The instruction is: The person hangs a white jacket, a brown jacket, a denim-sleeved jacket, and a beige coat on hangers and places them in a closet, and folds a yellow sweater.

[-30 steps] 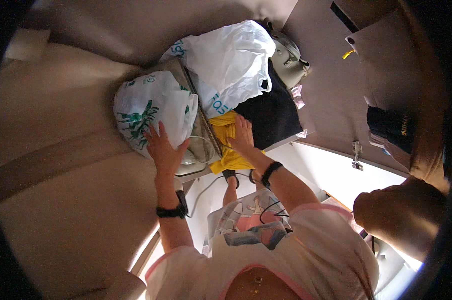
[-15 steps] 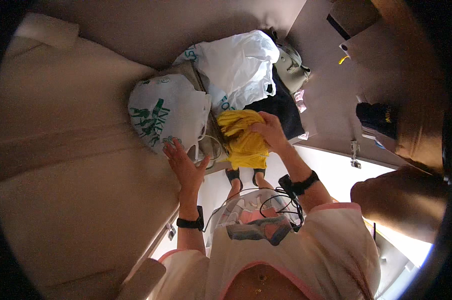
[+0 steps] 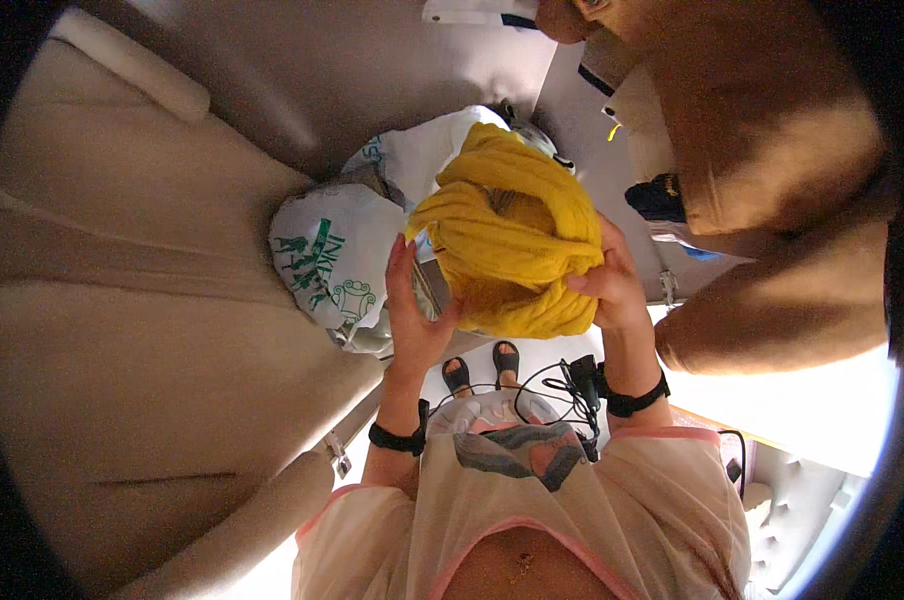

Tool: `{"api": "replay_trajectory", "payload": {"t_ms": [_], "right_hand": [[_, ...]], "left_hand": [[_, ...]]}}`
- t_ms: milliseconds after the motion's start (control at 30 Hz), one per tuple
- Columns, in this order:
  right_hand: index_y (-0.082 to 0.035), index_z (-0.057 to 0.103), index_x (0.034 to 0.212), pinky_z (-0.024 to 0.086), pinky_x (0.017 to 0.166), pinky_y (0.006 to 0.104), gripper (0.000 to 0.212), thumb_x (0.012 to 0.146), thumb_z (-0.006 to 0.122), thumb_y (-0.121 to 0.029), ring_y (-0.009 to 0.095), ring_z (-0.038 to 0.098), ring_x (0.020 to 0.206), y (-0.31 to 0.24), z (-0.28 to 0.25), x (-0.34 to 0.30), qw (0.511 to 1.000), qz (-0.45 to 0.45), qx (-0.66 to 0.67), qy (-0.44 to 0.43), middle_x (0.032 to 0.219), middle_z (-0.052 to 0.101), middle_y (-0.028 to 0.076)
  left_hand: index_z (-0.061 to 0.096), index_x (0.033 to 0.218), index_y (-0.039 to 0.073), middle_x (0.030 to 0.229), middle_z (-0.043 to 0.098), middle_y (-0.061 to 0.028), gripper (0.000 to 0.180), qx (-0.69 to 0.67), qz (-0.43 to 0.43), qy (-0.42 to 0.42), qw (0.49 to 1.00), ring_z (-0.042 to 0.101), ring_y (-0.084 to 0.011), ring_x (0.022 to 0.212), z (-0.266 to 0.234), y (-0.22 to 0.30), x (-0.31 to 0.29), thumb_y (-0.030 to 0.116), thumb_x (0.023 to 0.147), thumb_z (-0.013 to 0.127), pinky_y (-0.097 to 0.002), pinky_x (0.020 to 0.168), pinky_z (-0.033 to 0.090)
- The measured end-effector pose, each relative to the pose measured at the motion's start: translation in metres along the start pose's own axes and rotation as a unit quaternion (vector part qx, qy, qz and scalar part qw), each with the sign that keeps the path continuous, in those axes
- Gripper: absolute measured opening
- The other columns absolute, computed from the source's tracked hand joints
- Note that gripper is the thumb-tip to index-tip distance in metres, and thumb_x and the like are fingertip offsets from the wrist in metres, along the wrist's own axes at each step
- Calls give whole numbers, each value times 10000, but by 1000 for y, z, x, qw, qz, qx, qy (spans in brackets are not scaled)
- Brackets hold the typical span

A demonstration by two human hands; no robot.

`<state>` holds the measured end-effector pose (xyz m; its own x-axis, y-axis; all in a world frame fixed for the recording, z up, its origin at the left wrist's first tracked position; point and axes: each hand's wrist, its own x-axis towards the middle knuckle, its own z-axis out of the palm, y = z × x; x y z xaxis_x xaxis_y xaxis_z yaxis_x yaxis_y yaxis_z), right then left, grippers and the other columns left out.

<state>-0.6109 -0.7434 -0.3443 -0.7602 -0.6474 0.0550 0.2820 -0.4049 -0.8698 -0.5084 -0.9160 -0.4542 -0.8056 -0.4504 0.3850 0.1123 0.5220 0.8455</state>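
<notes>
Held softly bundled yellow cloth [image 3: 520, 245] aloft, pinched in right grip [image 3: 618, 284] beside spread left grip [image 3: 418, 326], apparently not yet set down.

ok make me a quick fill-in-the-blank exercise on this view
1. The right hand grips a cloth whose colour is ____.
2. The left hand is at the cloth's ____ side.
3. The bag nearest the left hand is white with print coloured ____.
4. The sandals are coloured ____.

Missing words: yellow; left; green; black.
</notes>
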Motion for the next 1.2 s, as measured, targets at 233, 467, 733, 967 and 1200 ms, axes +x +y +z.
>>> {"api": "replay_trajectory", "payload": {"t_ms": [233, 467, 733, 967, 1200], "right_hand": [[34, 436, 1173, 373, 903, 308, 659, 552, 608, -106, 205, 508, 1024, -18, 5, -14, 999, -8, 9, -44, 1103, 535, 107], [30, 448, 1137, 438, 815, 280, 491, 658, 526, -47, 202, 555, 911, -7, -7, -8, 999, -37, 16, 21, 1038, 553, 114], [13, 464, 1104, 443, 805, 295, 393, 713, 504, 1, 197, 553, 902, 5, -6, 8, 995, -62, 13, 80, 1008, 558, 101], [10, 454, 1134, 433, 830, 292, 444, 694, 509, 12, 199, 546, 934, -27, 9, 10, 989, -142, -9, 38, 1040, 553, 107], [14, 357, 1242, 360, 922, 316, 702, 581, 582, -62, 218, 487, 1058, -45, 46, -10, 992, -67, 27, -99, 1154, 498, 109]], "left_hand": [[399, 1186, 18, 1183, 453, -181, 551, -4, 26, -47, 999, 448, -281, 1083, -12, -16, 37, 37, 686, 629, -345, 893, 362], [488, 956, 15, 870, 552, -71, 160, -191, -174, 54, 965, 503, -145, 779, -45, -9, 43, -14, 814, 420, -262, 720, 408], [468, 954, 11, 903, 528, -60, 165, -203, -121, 131, 963, 489, -134, 806, -103, 42, 55, 0, 792, 440, -254, 738, 396], [530, 920, 7, 814, 587, -89, 206, 79, -150, -268, 948, 537, -164, 714, -114, 40, 18, 160, 794, 588, -299, 656, 434], [417, 1195, 66, 1210, 439, -78, 525, -128, -132, -142, 973, 429, -216, 1095, -91, 38, 7, 222, 754, 655, -346, 891, 369]]}}
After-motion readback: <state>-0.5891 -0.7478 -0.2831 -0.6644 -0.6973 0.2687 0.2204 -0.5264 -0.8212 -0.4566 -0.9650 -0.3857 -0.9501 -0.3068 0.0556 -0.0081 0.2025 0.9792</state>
